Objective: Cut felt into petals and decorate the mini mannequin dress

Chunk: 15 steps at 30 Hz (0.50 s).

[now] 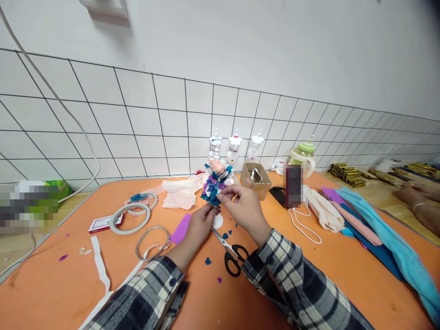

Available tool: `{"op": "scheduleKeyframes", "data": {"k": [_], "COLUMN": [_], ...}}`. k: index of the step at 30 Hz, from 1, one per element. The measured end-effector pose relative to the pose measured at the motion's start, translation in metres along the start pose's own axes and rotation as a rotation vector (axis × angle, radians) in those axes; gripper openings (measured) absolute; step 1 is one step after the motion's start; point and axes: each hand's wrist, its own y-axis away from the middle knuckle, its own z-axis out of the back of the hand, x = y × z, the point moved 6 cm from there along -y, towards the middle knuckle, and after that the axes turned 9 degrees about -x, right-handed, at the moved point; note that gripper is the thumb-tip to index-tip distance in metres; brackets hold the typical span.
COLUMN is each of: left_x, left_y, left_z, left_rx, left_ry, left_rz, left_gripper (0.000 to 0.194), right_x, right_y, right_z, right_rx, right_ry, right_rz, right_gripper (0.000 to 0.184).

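Observation:
A small dress form (216, 185) covered in ruffled blue, purple and white crepe paper, with pink paper near its top, stands upright between my hands. My left hand (201, 223) is closed around its lower end, fingers partly hidden. The thumb and fingers of my right hand (240, 201) pinch the blue ruffle on its right side. Just below lie scissors (229, 250) with black handles, blades pointing toward the dress form and partly covered by my left hand. A white disc (217, 222) shows behind the fingers. Blue scraps (208, 261) are scattered nearby.
White dress forms (235, 146) stand along the tiled wall beside a cardboard box (256, 181). Tape rolls (129, 219) and white strips (99, 263) lie left. At right are a phone (294, 185), a green-capped bottle (304, 156), crepe paper (388, 243) and another person's hand (412, 195).

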Motion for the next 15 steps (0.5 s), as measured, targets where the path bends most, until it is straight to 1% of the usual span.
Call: {"op": "scheduleKeyframes", "data": {"k": [9,15], "left_x": [-0.0060,-0.0052], "left_y": [0.0009,0.0009], "left_z": [0.0018,0.0038], "left_rx": [0.016,-0.021], "left_ry": [-0.024,-0.071], "left_rz": [-0.007,-0.007], "left_gripper": [0.034,0.031], "right_x": [0.0026,0.0025], "right_y": [0.0030,0.0048], "right_z": [0.0020,0.0031], "right_rx": [-0.069,-0.130], "right_ry": [0.094,0.085], "right_rz": [0.031,0.084], "right_gripper": [0.016,0.030]}}
